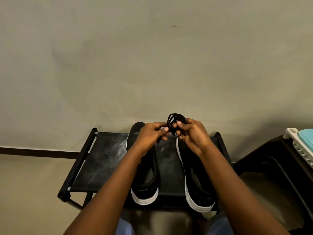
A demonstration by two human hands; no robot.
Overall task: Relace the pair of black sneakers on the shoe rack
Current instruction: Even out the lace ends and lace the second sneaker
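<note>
Plain beige wall behind a low black rack (pixel 105 160), where both sneakers sit as the hands hold a coiled lace.

On the rack's right half, the left sneaker (pixel 147 182) and right sneaker (pixel 194 182) lie side by side, long axes running from the rack's front edge to its wall side, heels toward the person. Over the rack's wall-side edge, above the toes, the left hand (pixel 150 134) and right hand (pixel 191 133) both pinch the lace (pixel 174 120), fingers curled round the bundle. The eyelets lie below the hands and back toward the person, each hand above its own sneaker, so neither looks clearly nearer. The coil likely needs loosening first.
</note>
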